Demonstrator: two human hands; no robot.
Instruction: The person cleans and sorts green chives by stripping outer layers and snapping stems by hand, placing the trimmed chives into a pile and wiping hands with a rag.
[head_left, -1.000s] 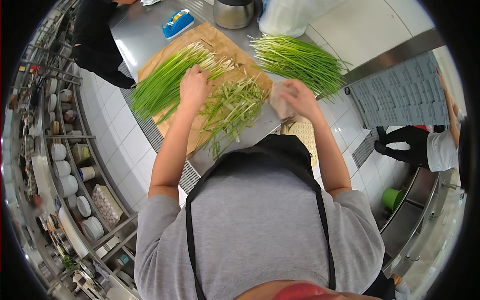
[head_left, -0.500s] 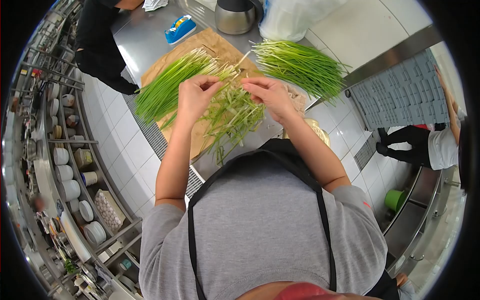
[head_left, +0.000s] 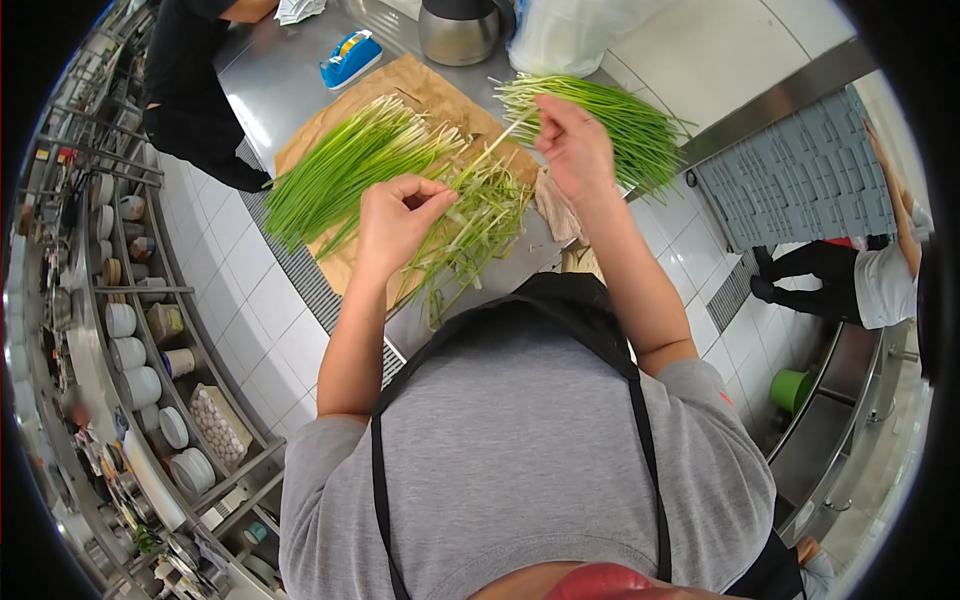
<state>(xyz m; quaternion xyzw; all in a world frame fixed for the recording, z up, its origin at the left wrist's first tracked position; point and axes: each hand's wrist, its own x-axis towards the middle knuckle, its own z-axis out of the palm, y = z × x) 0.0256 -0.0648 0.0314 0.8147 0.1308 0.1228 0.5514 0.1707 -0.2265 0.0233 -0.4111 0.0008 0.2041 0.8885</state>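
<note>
My left hand (head_left: 402, 222) is closed in a pinch on a thin green stalk (head_left: 487, 152), whose pale end reaches up to the right. My right hand (head_left: 575, 145) is near that pale end, fingers bent together; what they hold is too small to make out. Under and between my hands lies a loose heap of trimmed leaves (head_left: 480, 215) on brown paper (head_left: 405, 75). A bundle of green stalks (head_left: 345, 165) rests on the paper at the left. A second bundle (head_left: 625, 130) lies behind my right hand. A crumpled cloth (head_left: 557, 207) sits below my right wrist.
A blue tape dispenser (head_left: 350, 60), a steel jug (head_left: 459, 35) and a white plastic bag (head_left: 560, 35) stand at the back of the metal table (head_left: 248, 85). One person (head_left: 195, 95) is at the upper left, another (head_left: 880, 290) at the far right. Shelves line the left.
My right hand put the cloth down and came to my left hand, then moved up and right. My left hand moved slightly right and down from the bundle and now pinches a stalk.
</note>
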